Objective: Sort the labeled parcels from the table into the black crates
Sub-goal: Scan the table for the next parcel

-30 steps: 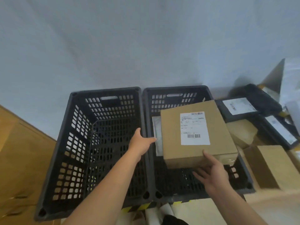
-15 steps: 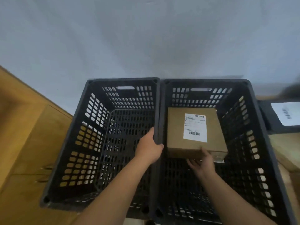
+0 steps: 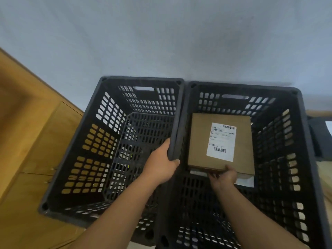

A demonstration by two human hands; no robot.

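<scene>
Starting from the left, I see the left black crate (image 3: 142, 79) with nothing visible inside. My left hand (image 3: 161, 166) grips its right rim, thumb over the top edge, where it meets the neighbouring crate. I judge this grip useful, because it steadies both crates while the other hand works, so I would not loosen it yet. Next comes the cardboard parcel (image 3: 199, 141), low inside the right black crate (image 3: 305, 141) near its far wall, with its white label (image 3: 221, 141) facing up. It seems to lie on a pale flat parcel (image 3: 247, 181), of which only a strip shows. My right hand (image 3: 223, 177) pinches the near edge of the box, thumb on top and fingers under. To finish well, I would lower this edge until the box sits flat, then slide the fingers out toward me without dragging it. One risk is that the box ends up tilted on the packet below. At the far right edge, a dark parcel (image 3: 319, 137) lies outside the crate.
</scene>
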